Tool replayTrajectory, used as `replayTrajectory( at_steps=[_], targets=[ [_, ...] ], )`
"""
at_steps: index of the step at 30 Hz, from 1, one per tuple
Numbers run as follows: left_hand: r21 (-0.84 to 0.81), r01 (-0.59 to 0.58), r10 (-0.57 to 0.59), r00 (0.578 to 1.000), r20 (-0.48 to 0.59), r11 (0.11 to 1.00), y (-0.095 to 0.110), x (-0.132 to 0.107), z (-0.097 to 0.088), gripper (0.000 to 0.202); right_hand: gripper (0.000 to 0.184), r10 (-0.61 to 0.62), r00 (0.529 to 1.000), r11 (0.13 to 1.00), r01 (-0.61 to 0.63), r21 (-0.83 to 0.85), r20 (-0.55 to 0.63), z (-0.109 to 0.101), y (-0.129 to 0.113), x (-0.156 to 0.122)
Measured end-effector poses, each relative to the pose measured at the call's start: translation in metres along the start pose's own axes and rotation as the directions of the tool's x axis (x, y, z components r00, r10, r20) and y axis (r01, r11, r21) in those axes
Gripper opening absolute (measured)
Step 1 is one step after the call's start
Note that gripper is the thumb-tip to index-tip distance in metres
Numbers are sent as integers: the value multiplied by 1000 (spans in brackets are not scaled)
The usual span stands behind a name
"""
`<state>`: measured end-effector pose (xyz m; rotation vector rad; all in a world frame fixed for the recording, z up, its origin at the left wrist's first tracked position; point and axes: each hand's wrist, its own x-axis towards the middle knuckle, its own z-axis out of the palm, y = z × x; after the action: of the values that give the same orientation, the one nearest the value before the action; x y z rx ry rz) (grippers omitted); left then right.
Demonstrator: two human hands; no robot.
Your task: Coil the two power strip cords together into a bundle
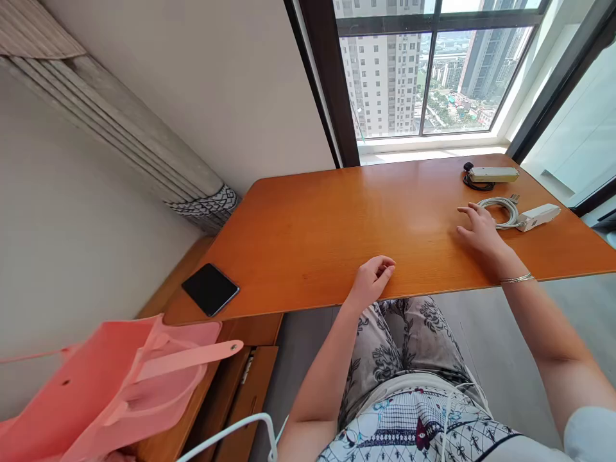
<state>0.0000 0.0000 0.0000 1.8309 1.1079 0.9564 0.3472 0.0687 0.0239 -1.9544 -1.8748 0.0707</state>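
You're sitting at the desk (308,237), both hands resting on the wood. Your right hand (479,231) is lying palm down toward the right end, fingers spread fairly wide & flat, holding nothing. Fingertips are pointing at the white cable (500,206), coiled just beside them; can't tell if they're actually touching it. The cable is running into a white strip (539,217) lying just right of the coil, near the desk's right edge. A bangle (517,278) is sitting on your right wrist, at the front edge of the desk.

Your left hand (373,279) is resting at the front edge, approx. mid-desk, fingers curled in loosely, narrow, gripping nothing. It's well apart from the right hand & the cable.

Further back, near the window (423,70), a 2nd strip (493,174) is lying w/ a black cord (476,183) bunched at its left end, apart from the white cable.

At the desk's front left corner a black phone (210,289) is lying flat, screen dark. Lower left, a pink bag (110,385) is filling the corner of the view, strap lying across its top. Left of the desk, a rolled mat (135,141) is leaning along the wall.
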Motion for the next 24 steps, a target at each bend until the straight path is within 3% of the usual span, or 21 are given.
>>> replayTrajectory(
  at_steps=[3, 6, 12, 18, 24],
  targets=[
    [10, -4, 3, 1000, 11, 1000, 2, -1, -1, 25, 59, 105, 993, 983, -112, -144, -52, -15, 29, -3],
    [17, -5, 5, 1000, 6, 1000, 2, -1, -1, 24, 56, 163, 986, 939, -163, -304, -25, -24, 49, -8],
    [23, -12, 12, 1000, -4, 1000, 3, -1, 0, 23, 36, 153, 988, 888, -124, -443, 30, -23, 53, -11],
    [17, -7, 7, 1000, -6, 1000, 4, 1, 0, 22, 32, -42, 999, 952, 31, -304, -31, -6, 29, -1],
    [5, -6, 6, 1000, -11, 1000, 3, 1, 1, 21, 42, -336, 940, 942, 335, -23, -65, 0, -40, 3]
  ],
)
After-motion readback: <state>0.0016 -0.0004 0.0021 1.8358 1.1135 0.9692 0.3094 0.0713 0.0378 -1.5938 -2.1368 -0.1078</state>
